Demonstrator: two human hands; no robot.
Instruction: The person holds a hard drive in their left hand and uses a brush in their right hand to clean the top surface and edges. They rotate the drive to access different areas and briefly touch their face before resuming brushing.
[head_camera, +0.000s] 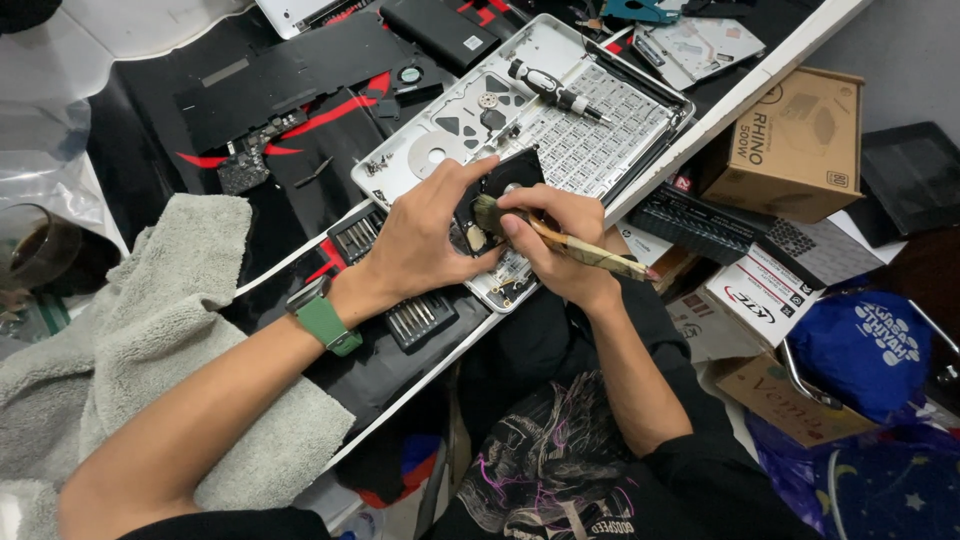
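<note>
L hand (420, 240), green-strapped watch (322, 318) on wrist, grips a black laptop fan (497, 185) w/ thumb & fingers, holding it just above the front edge of the opened silver laptop case (560, 120). R hand (560, 245) clenched round a worn paintbrush (560, 243), bristles touching the fan. Screwdriver (553, 92) lies on the case's inner keyboard side. Bit set (400, 300) under L wrist on the counter (300, 90); grey towel (150, 330) to the left.

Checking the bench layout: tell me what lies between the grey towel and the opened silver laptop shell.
In the head view, between the grey towel and the silver laptop shell lie a rack of screwdriver bits on the black mat and the left hand.
</note>
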